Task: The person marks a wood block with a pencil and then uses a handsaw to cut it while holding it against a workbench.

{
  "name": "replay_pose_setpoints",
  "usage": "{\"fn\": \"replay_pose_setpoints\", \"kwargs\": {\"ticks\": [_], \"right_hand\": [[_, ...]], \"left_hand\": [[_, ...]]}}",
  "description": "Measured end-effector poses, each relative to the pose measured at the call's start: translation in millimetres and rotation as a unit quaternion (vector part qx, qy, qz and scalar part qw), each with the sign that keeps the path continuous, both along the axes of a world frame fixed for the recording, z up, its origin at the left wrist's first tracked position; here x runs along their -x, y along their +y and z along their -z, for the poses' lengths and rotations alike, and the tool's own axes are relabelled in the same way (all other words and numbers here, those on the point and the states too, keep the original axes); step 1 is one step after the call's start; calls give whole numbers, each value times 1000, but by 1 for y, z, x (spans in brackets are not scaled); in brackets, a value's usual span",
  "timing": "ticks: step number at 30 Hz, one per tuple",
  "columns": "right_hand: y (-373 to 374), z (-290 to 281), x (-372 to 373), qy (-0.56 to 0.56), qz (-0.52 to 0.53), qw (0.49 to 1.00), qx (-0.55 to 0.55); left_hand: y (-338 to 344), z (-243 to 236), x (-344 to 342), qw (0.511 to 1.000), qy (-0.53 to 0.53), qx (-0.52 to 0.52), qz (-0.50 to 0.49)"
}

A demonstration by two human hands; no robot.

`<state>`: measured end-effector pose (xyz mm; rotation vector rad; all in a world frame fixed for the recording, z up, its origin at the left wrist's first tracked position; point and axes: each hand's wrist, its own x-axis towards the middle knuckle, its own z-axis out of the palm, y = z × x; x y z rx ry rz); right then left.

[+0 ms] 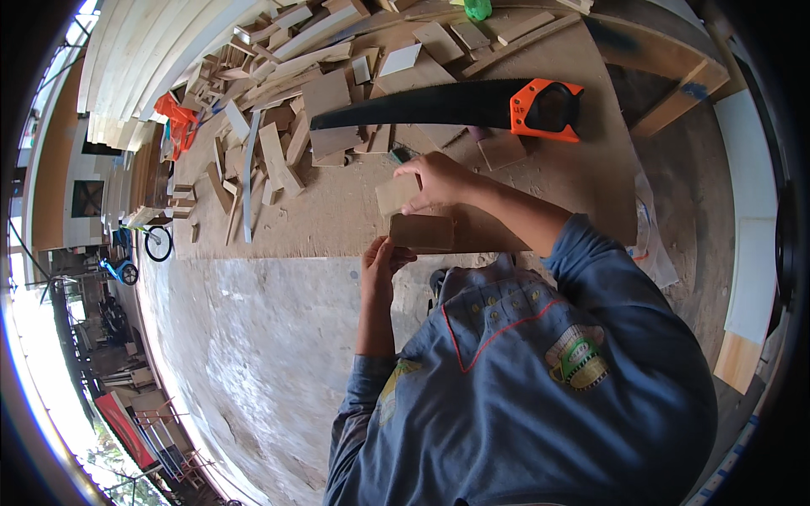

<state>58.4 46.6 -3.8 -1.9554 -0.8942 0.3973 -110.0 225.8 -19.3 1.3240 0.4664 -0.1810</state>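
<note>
My right hand grips a small, pale square wooden piece just above a darker rectangular wooden piece at the workbench's near edge. My left hand pinches the left end of that darker piece from below, its fingers partly hidden under it. A handsaw with a black blade and an orange-and-black handle lies beyond my hands, on and among wood offcuts spread over the plywood top. Whether the two held pieces touch is hard to tell.
Long pale boards are stacked at the upper left, beside orange plastic. A wooden frame and a white panel stand at the right. A blue bicycle is out on the left, by the concrete floor.
</note>
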Motion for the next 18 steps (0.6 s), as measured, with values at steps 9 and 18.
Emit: {"fn": "replay_pose_setpoints", "kwargs": {"ticks": [9,18], "right_hand": [[-33,-22,-23,-242,118,960,-81],[-202,-22,16,-278,247,908,192]], "left_hand": [[0,19,7,991,-9,-130,3],[-19,-36,-1,735,-225,-601,218]]}}
